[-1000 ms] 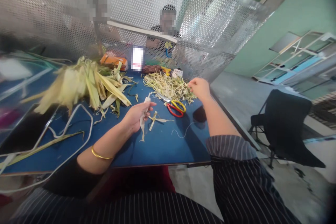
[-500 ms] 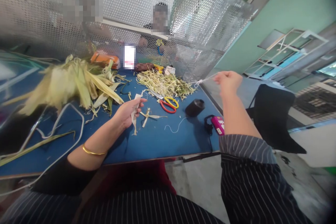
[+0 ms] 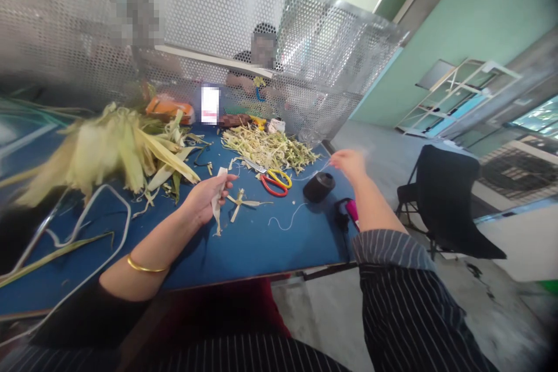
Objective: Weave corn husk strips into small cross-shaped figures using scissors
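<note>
Husk pile [image 3: 108, 148] seen at ten o'clock from left hand [image 3: 204, 197]; husk strip [image 3: 217, 209] was held there in a narrow pinch. Scissors [image 3: 267, 175] lay at three o'clock from it. Black spool [image 3: 317, 188] stood at eight o'clock from right hand [image 3: 352, 167], where thread [image 3: 314, 174] was pinched, fingers nearly closed. Step judged: thread being drawn out; steady strip, controlled slack called for.

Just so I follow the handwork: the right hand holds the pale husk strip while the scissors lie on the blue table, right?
Not quite: the head view shows the left hand holding the pale husk strip. The scissors do lie on the blue table.
</note>
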Demonstrator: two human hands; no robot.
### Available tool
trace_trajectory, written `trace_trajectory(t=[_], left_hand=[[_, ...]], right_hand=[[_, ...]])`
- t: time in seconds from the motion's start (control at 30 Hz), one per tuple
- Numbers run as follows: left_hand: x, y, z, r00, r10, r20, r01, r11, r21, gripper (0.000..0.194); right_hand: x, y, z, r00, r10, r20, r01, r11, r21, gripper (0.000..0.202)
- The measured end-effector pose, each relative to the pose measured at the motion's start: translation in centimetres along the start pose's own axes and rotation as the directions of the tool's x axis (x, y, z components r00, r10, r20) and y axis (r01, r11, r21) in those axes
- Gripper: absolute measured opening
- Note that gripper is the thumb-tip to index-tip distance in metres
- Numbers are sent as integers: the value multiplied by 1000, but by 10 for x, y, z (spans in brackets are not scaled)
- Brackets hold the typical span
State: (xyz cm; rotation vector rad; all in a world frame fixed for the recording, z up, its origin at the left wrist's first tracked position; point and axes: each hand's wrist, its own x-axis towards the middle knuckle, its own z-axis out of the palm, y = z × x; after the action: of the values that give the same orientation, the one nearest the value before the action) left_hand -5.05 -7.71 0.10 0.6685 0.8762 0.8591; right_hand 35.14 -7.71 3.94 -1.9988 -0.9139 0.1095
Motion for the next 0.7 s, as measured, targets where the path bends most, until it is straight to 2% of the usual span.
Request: trace_trajectory(t=[0.1,0.2,0.23,0.3,0.33,0.4,0.47,0.5,0.53,0.6,0.63,0.7], left_hand=[[2,-1,-1,1000,13,23,-13,1000,-13,17],[2,-3,-1,997,32,66,-30,999,-31,19],[0,-3,0,996,39,82,-37,999,-22,21],[-3,-3,2,991,60,117,-60,998,-11,23],[-5,-3,4,988,75,136,-74,997,-12,24],[-10,-3,7,984,80,157,-78,997,-20,25],[-13,-4,10,982,93,164,-93,996,-5,23],[-14,-5,11,982,103,161,-106,994,15,22],[-15,-6,12,981,114,156,-122,992,43,21],[-14,-8,12,981,129,146,-145,983,110,24],[-13,-9,11,981,130,144,-151,978,146,24],[-10,-11,10,981,123,149,-154,963,221,22]], right_hand=[[-4,-8,6,995,-7,104,20,993,-120,11],[-14,-26,3,992,-124,-9,118,963,-241,9],[-20,-34,2,945,-298,-133,237,907,-349,14],[-43,-54,5,818,-539,-200,406,789,-462,23],[-59,-65,9,776,-604,-182,478,751,-455,26],[-99,-87,24,733,-674,-89,620,717,-318,28],[-143,-105,47,708,-692,140,698,716,15,23],[-163,-112,60,696,-667,265,643,744,184,20],[-180,-117,72,685,-617,387,532,787,312,19],[-204,-120,94,631,-529,568,281,838,468,23],[-209,-120,102,634,-488,600,185,849,495,25],[-210,-116,112,714,-443,542,112,836,536,25]])
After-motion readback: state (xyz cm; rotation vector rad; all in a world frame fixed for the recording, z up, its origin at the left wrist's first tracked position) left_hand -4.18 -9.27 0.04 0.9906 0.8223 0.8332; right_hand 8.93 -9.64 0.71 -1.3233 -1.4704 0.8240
